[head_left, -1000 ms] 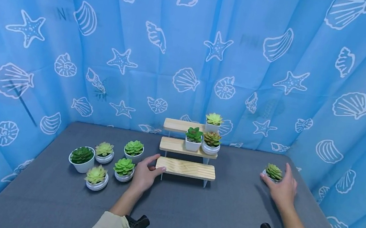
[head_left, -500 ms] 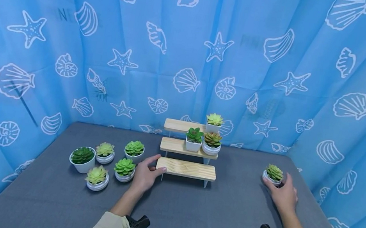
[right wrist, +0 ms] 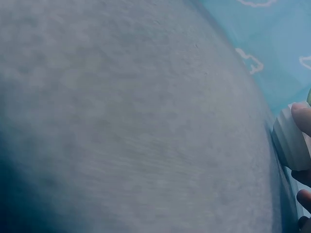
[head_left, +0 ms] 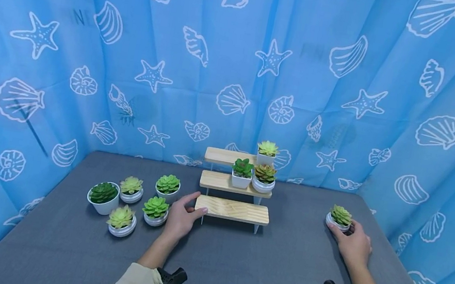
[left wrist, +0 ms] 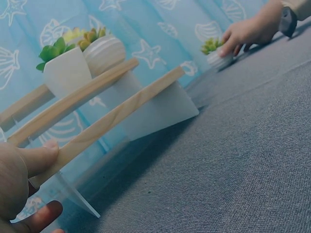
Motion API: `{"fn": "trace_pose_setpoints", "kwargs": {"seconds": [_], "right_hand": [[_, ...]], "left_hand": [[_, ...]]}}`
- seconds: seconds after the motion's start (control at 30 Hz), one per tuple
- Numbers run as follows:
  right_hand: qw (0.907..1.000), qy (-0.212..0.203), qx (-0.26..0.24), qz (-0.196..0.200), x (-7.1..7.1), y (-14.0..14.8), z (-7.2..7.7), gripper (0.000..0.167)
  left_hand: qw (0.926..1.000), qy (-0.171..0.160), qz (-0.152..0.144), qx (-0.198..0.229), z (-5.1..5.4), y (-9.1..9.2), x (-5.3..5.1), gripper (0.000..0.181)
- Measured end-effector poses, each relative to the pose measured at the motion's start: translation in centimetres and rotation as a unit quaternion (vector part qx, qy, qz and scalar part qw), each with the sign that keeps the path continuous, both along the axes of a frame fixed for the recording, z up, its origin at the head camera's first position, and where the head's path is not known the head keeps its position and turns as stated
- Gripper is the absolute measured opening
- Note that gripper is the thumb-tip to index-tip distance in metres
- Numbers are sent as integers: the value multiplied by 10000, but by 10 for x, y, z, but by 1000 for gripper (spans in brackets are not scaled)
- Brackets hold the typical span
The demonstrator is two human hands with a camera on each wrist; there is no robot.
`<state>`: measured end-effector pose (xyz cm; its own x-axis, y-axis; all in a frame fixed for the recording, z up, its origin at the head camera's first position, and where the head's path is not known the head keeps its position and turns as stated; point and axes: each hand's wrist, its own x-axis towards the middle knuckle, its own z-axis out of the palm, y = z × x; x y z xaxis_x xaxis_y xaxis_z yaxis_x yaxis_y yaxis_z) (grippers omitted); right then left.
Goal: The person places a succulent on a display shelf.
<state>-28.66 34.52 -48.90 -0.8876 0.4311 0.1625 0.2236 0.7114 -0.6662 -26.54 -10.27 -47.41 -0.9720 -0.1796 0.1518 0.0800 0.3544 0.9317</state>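
In the head view my left hand (head_left: 181, 216) is at the left end of the lowest wooden shelf of a three-tier stand (head_left: 232, 210). The left wrist view shows its thumb on the shelf (left wrist: 109, 121) end, with other fingers below. At the right of the table my right hand (head_left: 355, 244) holds a small potted succulent (head_left: 340, 217) by its white ribbed pot, which stands on the cloth. In the right wrist view the thumb lies against this pot (right wrist: 290, 141), and the plant is mostly cut off. Three potted succulents stand on the stand's right part, one on the top shelf, two on the middle.
Left of my left hand stand several potted succulents, among them a dark green one (head_left: 103, 197) and a bright green one (head_left: 155, 210). A grey cloth (head_left: 269, 276) covers the table. Behind it hangs a blue curtain (head_left: 202, 74) with seashell prints.
My right hand's fingers have come lower around the pot, so more of the pot shows. My left hand stays at the shelf end, and the stand has not moved.
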Motion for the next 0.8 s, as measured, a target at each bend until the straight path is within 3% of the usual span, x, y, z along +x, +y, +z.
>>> {"fn": "trace_pose_setpoints", "kwargs": {"seconds": [0.37, 0.8], "right_hand": [[9995, 35, 32, 313, 10, -19, 2, 82], [9952, 483, -163, 841, 26, -63, 16, 72]], "left_hand": [[9999, -136, 11, 37, 2, 0, 0, 54], [9999, -158, 35, -18, -1, 0, -1, 54]]}}
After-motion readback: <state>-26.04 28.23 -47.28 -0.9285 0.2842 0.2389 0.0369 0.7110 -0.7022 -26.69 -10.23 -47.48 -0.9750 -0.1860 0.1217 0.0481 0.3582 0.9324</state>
